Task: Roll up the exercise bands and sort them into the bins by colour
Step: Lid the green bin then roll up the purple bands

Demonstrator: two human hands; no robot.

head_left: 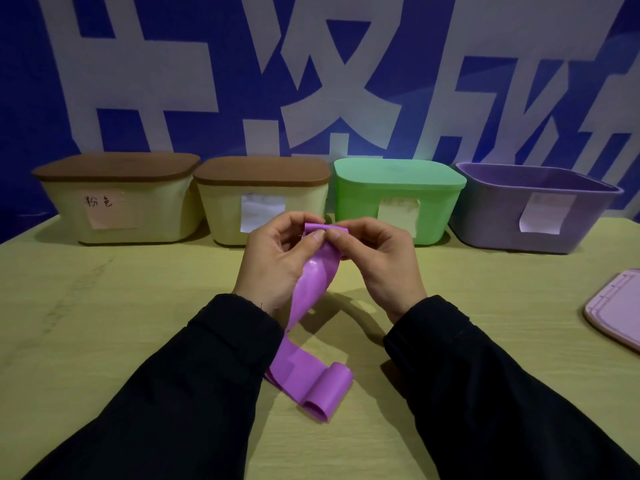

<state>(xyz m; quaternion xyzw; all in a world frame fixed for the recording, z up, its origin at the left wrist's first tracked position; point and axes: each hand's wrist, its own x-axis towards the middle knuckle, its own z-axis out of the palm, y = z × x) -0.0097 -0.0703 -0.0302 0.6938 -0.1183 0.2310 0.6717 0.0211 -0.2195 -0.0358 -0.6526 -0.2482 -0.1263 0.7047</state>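
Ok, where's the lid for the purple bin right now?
The pale pink plastic lid lies flat on the yellow-green table at the head view's right edge, in front of the open purple bin.

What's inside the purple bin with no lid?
Only the bare inner walls of the purple bin show near its rim. Its front wall hides the bottom, so I cannot tell whether anything lies inside.

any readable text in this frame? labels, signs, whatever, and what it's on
"粉色": handwritten on the pink note stuck to the leftmost cream bin.
Notes on the second cream bin, green bin and purple bin: no writing legible.
Blue backdrop: huge white characters, cropped, not readable whole.
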